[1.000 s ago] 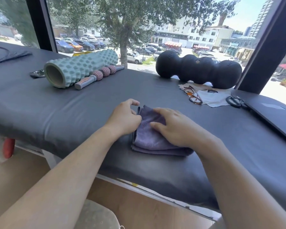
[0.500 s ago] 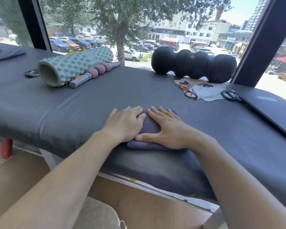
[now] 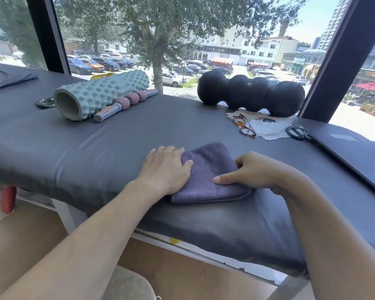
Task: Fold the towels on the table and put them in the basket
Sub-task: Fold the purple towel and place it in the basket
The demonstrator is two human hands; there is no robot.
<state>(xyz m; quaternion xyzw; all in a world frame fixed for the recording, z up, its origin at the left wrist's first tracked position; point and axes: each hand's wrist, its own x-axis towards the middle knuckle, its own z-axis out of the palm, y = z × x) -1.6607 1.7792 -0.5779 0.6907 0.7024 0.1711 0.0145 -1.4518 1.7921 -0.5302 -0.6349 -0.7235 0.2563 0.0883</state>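
Purple towel (image 3: 208,169) lies folded on desk (image 3: 95,148). Left hand (image 3: 167,167) presses flat; right hand (image 3: 253,172) pinches its edge. Next: lift; basket unseen.

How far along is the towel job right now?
Done: the purple towel lies folded into a compact pad on the table. In hand: the left hand rests flat on its left edge, and the right hand pinches its right side, thumb on top. Left: it has to go into the basket, which is not in view. No other unfolded towel is plainly visible.
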